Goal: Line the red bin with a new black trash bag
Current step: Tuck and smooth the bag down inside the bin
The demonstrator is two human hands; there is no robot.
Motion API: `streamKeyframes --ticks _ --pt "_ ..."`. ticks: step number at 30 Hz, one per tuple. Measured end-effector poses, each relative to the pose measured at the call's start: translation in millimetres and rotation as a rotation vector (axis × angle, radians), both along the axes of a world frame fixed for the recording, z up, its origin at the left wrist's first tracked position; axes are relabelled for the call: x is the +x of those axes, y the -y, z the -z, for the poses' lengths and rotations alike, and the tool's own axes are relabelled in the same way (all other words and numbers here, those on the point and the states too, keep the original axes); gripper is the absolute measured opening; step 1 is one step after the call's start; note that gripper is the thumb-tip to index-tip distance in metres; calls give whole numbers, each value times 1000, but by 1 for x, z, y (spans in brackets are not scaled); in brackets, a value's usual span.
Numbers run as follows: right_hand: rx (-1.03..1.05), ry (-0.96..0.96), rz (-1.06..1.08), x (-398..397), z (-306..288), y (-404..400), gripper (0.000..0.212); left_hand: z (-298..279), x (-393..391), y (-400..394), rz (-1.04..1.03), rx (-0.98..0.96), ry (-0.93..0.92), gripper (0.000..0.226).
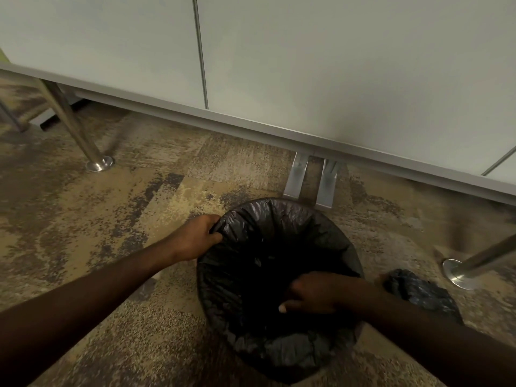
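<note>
Bag: the crinkled black plastic trash bag sat draped over the bin's rim on the carpet.
Left hand: pinched the far-left edge.
Right hand: pressed loosely curled inside.
Risk: that downward push could have dragged the unheld rim in.

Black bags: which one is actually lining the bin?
The black bag stretched over the bin's rim, gripped by the left hand; the other bag lies crumpled on the carpet to the bin's right.

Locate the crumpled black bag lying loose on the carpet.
Head view, lower right: the crumpled black bag lies beside the lined bin, just behind the right forearm.
</note>
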State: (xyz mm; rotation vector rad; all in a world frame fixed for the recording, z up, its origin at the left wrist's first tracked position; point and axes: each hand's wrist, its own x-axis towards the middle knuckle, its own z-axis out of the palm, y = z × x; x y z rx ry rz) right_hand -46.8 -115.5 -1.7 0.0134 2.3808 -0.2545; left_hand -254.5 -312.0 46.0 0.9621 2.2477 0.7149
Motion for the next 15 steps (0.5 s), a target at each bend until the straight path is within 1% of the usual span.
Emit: streamKeyframes --ticks 2,4,6,9,12,15 --pt "-56 -76 -73 -9 -27 6 41 -1 0 -1 -5 -5 -6 22" --pt "-54 -106 -181 -23 -44 18 30 -1 0 -2 -8 -11 -7 22" --pt "-46 -111 -256 -41 -47 37 30 -1 1 -3 -5 -13 -12 21" --pt "33 -153 -343 -63 -39 66 36 0 3 -4 -15 -14 -27 19" --pt "48 -194 -326 -71 -37 70 38 -1 4 -5 -27 -25 -40 17" --pt "-62 -214 -263 -60 -47 47 34 -4 6 -3 -45 -18 -24 21"
